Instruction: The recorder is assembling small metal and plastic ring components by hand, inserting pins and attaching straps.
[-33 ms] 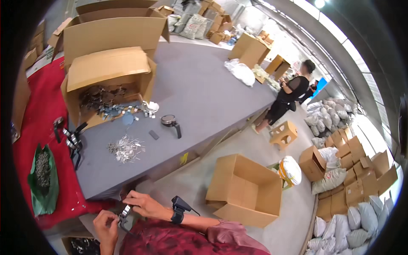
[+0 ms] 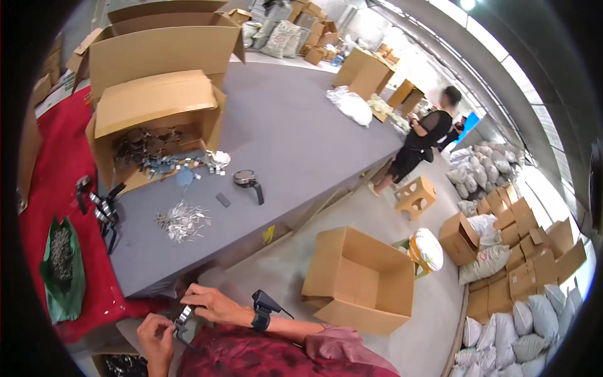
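A wristwatch [image 2: 184,314] with a bright silver edge and a dark strap is held low over my lap. My right hand [image 2: 213,303] grips its upper end, fingers curled round it. At the lower end, my left hand [image 2: 155,333] pinches it near the strap; any small part between those fingertips is too small to make out. On the grey table lies another watch [image 2: 246,179] with a black strap, beside a small dark rectangular piece [image 2: 223,200]. A heap of thin silver pins [image 2: 183,221] lies closer to me.
An open carton [image 2: 157,103] of small metal and blue pieces stands on the table. Black-strapped watches [image 2: 103,210] and a green bag [image 2: 61,267] of small grey parts rest on red cloth. An open box [image 2: 361,283] sits on the floor; a person [image 2: 424,141] stands beyond.
The whole scene has shifted slightly left in the picture. Both hands keep the same hold on the watch.
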{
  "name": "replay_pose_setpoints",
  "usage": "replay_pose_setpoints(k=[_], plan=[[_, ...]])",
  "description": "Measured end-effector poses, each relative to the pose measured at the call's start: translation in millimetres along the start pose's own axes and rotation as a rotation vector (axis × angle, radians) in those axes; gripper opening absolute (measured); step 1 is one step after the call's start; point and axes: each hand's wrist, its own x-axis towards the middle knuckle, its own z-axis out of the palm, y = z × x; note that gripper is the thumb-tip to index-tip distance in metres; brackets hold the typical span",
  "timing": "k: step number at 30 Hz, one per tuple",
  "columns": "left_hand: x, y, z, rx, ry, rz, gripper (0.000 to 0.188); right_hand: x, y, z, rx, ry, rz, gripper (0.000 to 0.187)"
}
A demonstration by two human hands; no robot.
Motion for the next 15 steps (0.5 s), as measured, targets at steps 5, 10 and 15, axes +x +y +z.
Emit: replay_pose_setpoints(k=[5,10,15], plan=[[2.0,5.8,-3.5,0.086,-0.005,0.151,0.013,6.0,-4.7,-1.9,0.014,-0.009,-0.069,0.041],[9.3,21.4,-30.6,0.291,-0.148,0.168,0.027,14.1,-22.0,-6.4,-0.056,0.005,-0.071,0.038],[-5.0,51.1,-17.3,0.232,0.102,0.208,0.003,9.5,-51.4,-9.4,-0.073,0.057,-0.213,0.037]])
